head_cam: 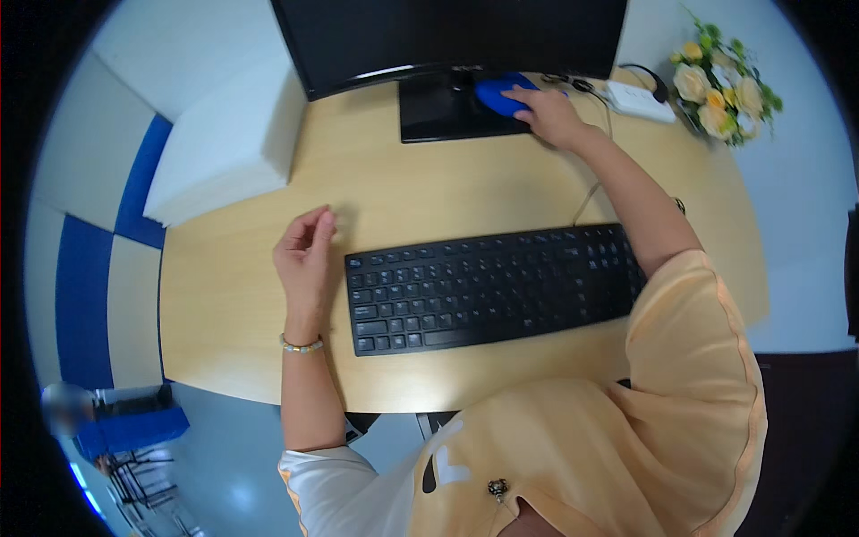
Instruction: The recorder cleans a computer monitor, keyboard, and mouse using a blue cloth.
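My right hand [547, 115] reaches to a blue object [502, 95], perhaps a cloth or a mouse pad, on the black monitor stand [429, 114]. Its fingertips rest on the blue surface; whether they grip it I cannot tell. Left of the black keyboard [483, 288], my left hand [305, 248] hovers near the desk with curled fingers and thumb close together, nothing visible in them. A beaded bracelet [302, 345] circles that wrist. The dark monitor [449, 37] stands behind the stand.
A white block-shaped object [225, 151] stands at the desk's back left. At the back right are a white power strip [639, 101] with black cables and a vase of artificial-looking flowers [721, 90]. The keyboard's cable crosses the wooden desk [221, 288]. A person is far off at lower left.
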`<control>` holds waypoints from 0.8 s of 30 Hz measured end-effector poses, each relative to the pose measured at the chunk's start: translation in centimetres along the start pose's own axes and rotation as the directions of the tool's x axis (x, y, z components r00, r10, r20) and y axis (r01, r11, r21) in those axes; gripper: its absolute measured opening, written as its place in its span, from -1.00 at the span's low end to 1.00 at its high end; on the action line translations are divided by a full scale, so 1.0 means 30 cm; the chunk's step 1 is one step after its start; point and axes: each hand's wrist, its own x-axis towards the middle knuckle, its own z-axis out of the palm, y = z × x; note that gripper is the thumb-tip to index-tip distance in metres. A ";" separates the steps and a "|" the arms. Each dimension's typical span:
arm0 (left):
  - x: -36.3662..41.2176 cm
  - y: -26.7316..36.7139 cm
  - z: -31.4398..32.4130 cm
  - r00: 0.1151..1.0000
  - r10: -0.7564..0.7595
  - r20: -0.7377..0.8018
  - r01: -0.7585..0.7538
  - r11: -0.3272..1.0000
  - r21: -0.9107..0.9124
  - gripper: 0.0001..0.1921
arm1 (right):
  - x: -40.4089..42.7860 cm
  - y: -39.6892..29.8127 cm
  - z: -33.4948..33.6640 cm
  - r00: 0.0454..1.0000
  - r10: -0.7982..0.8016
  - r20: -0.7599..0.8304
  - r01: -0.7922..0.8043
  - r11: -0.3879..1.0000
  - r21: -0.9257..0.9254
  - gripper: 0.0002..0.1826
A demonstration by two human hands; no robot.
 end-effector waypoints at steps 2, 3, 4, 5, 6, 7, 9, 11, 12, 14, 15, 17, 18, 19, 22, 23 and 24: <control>0.010 -0.001 -0.006 1.000 -0.001 -0.003 0.001 0.999 -0.047 -0.71 | -0.035 -0.077 -0.001 0.997 0.060 0.041 -0.056 0.993 -0.105 -0.53; 0.011 -0.002 -0.012 1.000 -0.004 0.021 0.005 0.998 -0.058 -0.71 | -0.057 -0.145 -0.027 0.988 0.083 0.132 -0.059 0.982 -0.181 -0.55; 0.012 0.001 -0.016 1.000 0.004 -0.004 -0.004 0.999 -0.044 -0.72 | -0.104 -0.162 -0.023 0.988 -0.046 0.145 0.059 0.994 -0.087 -0.58; 0.019 0.000 -0.011 1.000 0.010 -0.023 -0.011 0.999 -0.033 -0.72 | -0.163 -0.169 -0.019 0.975 -0.168 0.145 0.169 0.986 0.006 -0.61; 0.021 -0.003 -0.012 1.000 0.001 0.000 -0.001 0.999 -0.041 -0.72 | -0.209 -0.205 -0.061 0.965 -0.209 0.159 0.176 0.964 0.198 -0.63; 0.021 -0.007 -0.016 1.000 0.007 -0.010 -0.007 1.000 -0.024 -0.71 | -0.251 -0.246 -0.135 0.955 -0.251 0.161 0.174 0.907 0.383 -0.64; 0.019 -0.010 -0.019 1.000 -0.002 -0.018 0.001 1.000 -0.003 -0.70 | -0.312 -0.265 -0.237 0.989 -0.132 -0.059 0.144 0.922 0.360 -0.66; 0.008 0.000 -0.022 1.000 0.002 0.003 -0.002 0.998 0.057 -0.67 | -0.388 -0.212 -0.296 0.902 -0.123 -0.413 0.246 0.934 0.259 -0.65; -0.009 0.002 -0.034 0.999 -0.009 0.034 0.006 0.998 0.068 -0.65 | -0.432 -0.213 -0.340 0.940 0.028 -0.341 0.114 0.914 0.390 -0.64; -0.016 0.019 -0.008 0.996 -0.010 0.088 0.005 0.999 0.054 -0.67 | -0.565 -0.179 -0.383 0.949 0.134 -0.286 -0.036 0.945 0.325 -0.65; -0.019 0.029 0.009 0.992 -0.009 0.123 0.003 0.999 0.048 -0.69 | -0.609 -0.170 -0.389 0.943 0.230 -0.239 -0.166 0.951 0.260 -0.67; -0.039 0.045 0.032 0.983 -0.004 0.185 -0.010 0.997 0.076 -0.69 | -0.686 -0.166 -0.323 0.947 0.250 -0.203 -0.232 0.967 0.110 -0.69; -0.049 0.054 0.039 0.968 -0.002 0.249 -0.024 0.994 0.104 -0.70 | -0.729 -0.166 -0.276 0.945 0.280 -0.168 -0.290 0.956 -0.043 -0.71; -0.051 0.059 0.049 0.965 0.001 0.261 -0.029 0.994 0.104 -0.70 | -0.745 -0.182 -0.220 0.942 0.223 -0.249 -0.248 0.966 -0.075 -0.75; -0.061 0.048 0.057 0.921 -0.052 0.386 -0.040 0.973 0.227 -0.69 | -0.710 -0.313 -0.106 0.933 0.098 -0.346 -0.108 0.994 -0.009 -0.61; -0.060 0.036 0.059 0.915 -0.053 0.400 -0.043 0.973 0.228 -0.69 | -0.698 -0.364 -0.089 0.955 0.021 -0.295 -0.014 1.000 0.027 -0.63; -0.065 0.025 0.054 0.914 -0.061 0.401 -0.044 0.968 0.247 -0.69 | -0.690 -0.419 -0.072 0.967 -0.064 -0.247 0.093 0.990 0.106 -0.65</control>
